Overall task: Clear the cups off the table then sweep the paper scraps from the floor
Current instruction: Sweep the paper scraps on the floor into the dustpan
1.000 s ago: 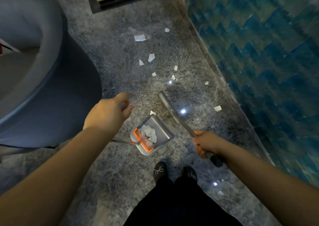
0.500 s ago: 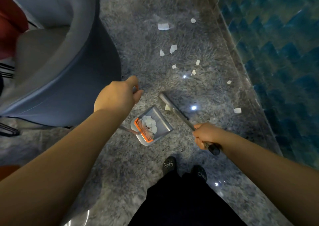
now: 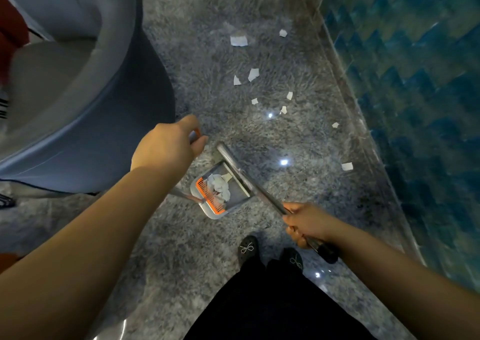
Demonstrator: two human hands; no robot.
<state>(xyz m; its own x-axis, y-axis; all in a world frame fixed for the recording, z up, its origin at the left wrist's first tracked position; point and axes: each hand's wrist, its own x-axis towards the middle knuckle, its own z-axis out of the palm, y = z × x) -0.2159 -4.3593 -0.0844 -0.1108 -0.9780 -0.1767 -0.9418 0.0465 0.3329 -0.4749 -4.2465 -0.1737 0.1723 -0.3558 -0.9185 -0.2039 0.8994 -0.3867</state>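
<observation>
fingers of left hand [image 3: 166, 147] grip dustpan [image 3: 220, 191] handle, right hand [image 3: 306, 222] grips broom [image 3: 249, 181]; no writing legible.

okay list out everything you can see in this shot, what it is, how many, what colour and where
dustpan: one, grey with orange comb, on the floor at centre
scraps in dustpan: a small pile, white
loose paper scraps: about nine, white, scattered on the floor beyond the dustpan
broom handle: one, silver with black end, crossing the dustpan
armchair: one, grey, left
wall: blue patterned, right
shoes: two, black, bottom centre
left hand: grips dustpan handle
right hand: grips broom handle
</observation>
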